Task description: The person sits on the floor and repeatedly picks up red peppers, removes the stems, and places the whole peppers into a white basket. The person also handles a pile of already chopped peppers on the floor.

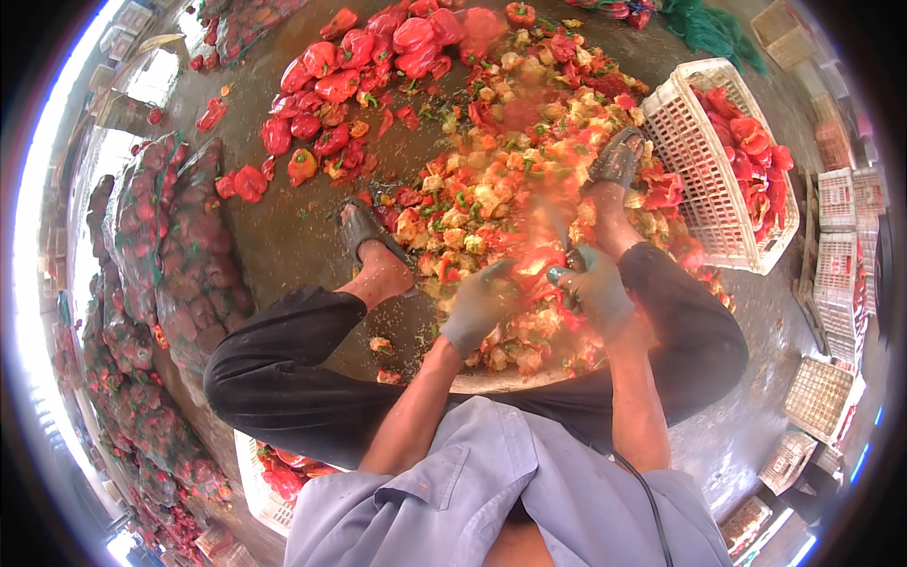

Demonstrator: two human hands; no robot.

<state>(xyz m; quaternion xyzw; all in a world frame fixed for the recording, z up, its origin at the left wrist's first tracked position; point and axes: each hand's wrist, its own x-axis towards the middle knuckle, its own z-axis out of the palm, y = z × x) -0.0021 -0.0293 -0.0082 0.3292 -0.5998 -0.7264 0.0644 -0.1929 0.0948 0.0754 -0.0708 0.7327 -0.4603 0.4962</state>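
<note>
In a grey work glove, my right hand (601, 289) grips a knife (559, 225) whose blade points away from me and is partly blurred. My left hand (482, 301), gloved the same way, is beside a bright red pepper piece (536, 264) between the two hands. Blur hides whether its fingers grip that piece. Beneath both hands spreads a heap of pepper cores (471, 202), pale and seedy, with green stems and red scraps. The heap lies between my sandalled feet.
Whole red peppers (336, 85) lie piled ahead to the left. A white plastic crate (698, 170) tilts at the right, holding opened red peppers. Another crate (249, 489) with peppers stands behind my left leg. Filled mesh sacks (191, 262) line the left; stacked crates (836, 269) line the right.
</note>
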